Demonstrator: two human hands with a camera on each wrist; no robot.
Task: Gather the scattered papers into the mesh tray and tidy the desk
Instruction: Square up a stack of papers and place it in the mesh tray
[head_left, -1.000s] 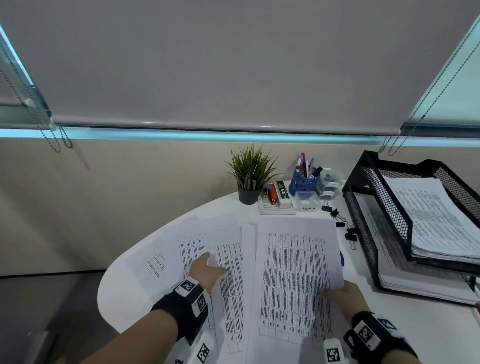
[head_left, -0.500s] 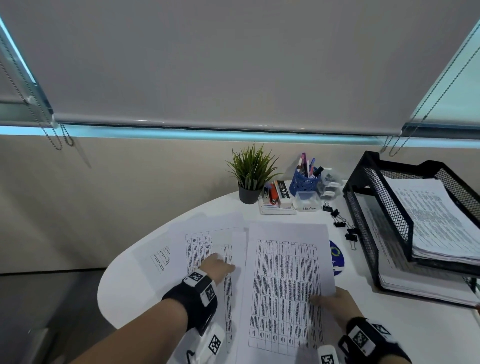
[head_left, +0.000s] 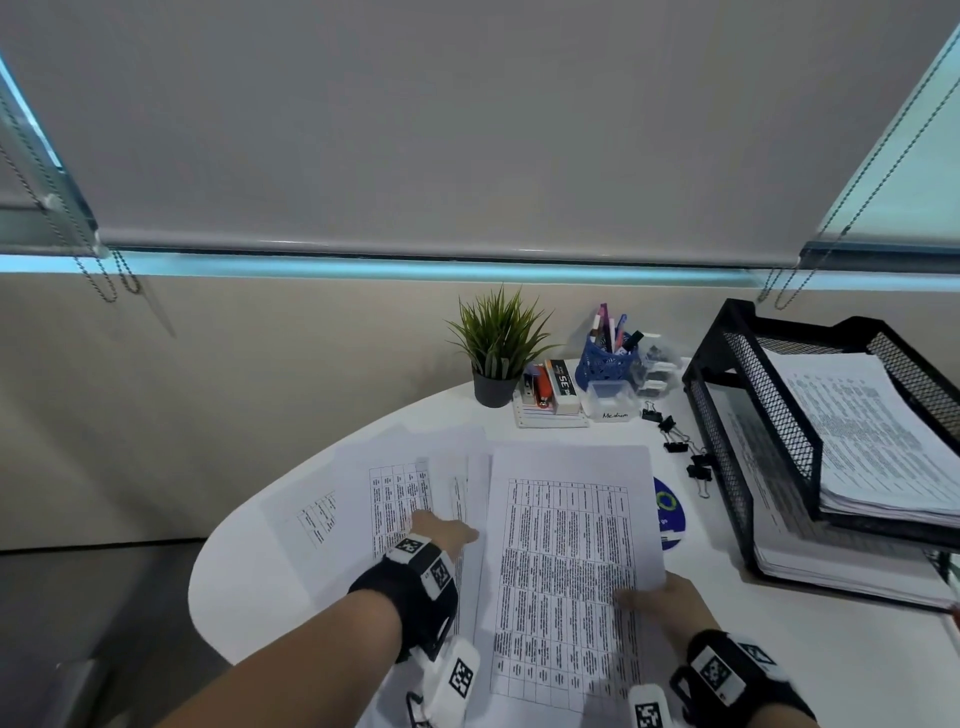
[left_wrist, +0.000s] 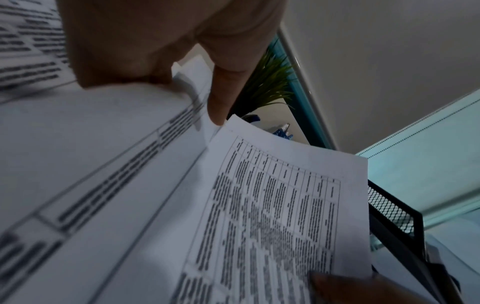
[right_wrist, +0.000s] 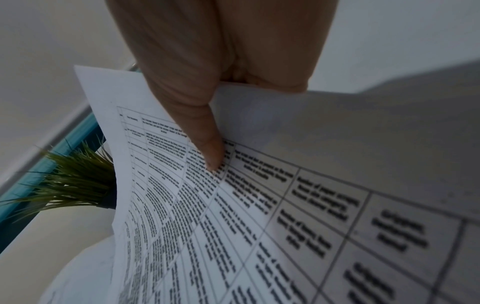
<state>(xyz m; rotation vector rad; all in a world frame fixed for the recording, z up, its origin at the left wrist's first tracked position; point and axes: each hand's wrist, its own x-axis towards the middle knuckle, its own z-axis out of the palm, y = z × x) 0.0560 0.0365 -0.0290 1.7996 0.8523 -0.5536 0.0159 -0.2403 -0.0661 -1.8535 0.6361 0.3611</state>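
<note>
Desk (head_left: 857, 670): right hand (head_left: 662, 597) pinches sheet (head_left: 566, 571); left hand (head_left: 441, 532) flat.

Both hands (head_left: 447, 530) (head_left: 660, 597) on papers (head_left: 566, 561); mesh tray (head_left: 779, 431) right.

A potted plant (head_left: 497, 348) by the wall — beside it a blue pen holder (head_left: 609, 362) and binder clips (head_left: 675, 439).

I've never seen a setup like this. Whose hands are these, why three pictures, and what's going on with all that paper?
No robot: a person wears cameras on the head and on each wrist. The head view looks down at a white desk. The left hand presses on the scattered papers. The right hand pinches one printed sheet, thumb on top in the right wrist view. The black mesh tray, already holding paper, stands at the right; a potted plant and pen cup stand behind.
</note>
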